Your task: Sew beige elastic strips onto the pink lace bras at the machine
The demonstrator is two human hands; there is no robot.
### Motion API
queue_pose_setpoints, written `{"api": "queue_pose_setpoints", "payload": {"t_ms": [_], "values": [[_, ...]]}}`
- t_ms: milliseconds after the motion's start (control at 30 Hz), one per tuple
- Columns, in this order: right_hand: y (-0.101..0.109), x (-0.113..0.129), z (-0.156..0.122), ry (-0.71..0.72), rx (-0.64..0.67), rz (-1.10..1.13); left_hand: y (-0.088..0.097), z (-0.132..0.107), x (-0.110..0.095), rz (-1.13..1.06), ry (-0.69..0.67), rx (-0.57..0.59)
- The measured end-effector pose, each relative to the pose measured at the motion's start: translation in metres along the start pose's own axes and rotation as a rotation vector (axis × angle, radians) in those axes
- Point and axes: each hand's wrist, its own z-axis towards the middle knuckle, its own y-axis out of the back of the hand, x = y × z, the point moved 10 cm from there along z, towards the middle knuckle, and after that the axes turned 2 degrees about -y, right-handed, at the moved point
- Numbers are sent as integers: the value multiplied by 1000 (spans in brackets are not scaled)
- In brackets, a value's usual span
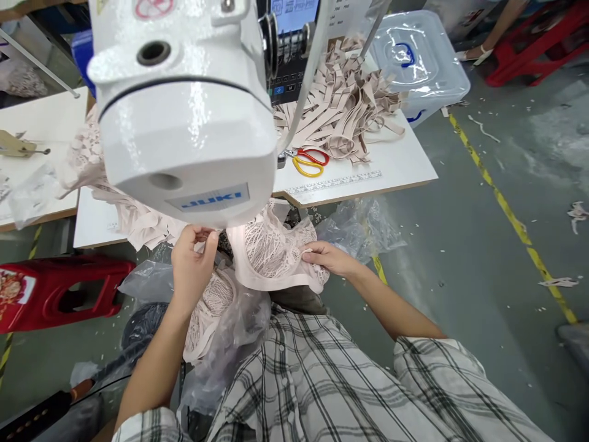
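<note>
A pale pink lace bra lies spread below the sewing machine head, its plain band towards me. My right hand pinches the right side of this bra between thumb and fingers. At the other side, just under the machine head, my left hand is closed with thumb against curled fingers; what sits in that pinch is hidden. Another lace piece of the same colour hangs below, over clear plastic at my lap. The needle area is out of sight behind the machine head.
Scissors with red and yellow handles and a ruler strip are on the white table. Behind them lies a heap of beige straps. A clear lidded bin stands right; a red stool stands left.
</note>
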Motion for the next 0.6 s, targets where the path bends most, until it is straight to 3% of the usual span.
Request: {"api": "queue_pose_setpoints", "payload": {"t_ms": [100,200,267,300,367,433,500,600], "values": [[-1,30,-11,97,-4,-192,-1,-30,-51,6,-287,6],[-42,72,-25,237,188,-390,-29,-77,-126,-139,-727,311],[-80,97,-38,321,356,-522,-51,-98,-151,-149,-854,546],[-97,106,-44,343,420,-596,-62,-100,-152,-120,-826,646],[-114,115,-45,327,452,-726,-80,-89,-129,-29,-612,797],[-107,119,-34,264,358,-784,-86,-73,-93,3,-350,875],[-83,125,-16,234,153,-792,-78,-55,-60,-44,-152,847],[-56,135,9,293,-25,-785,-54,-24,-29,-95,9,661]]}}
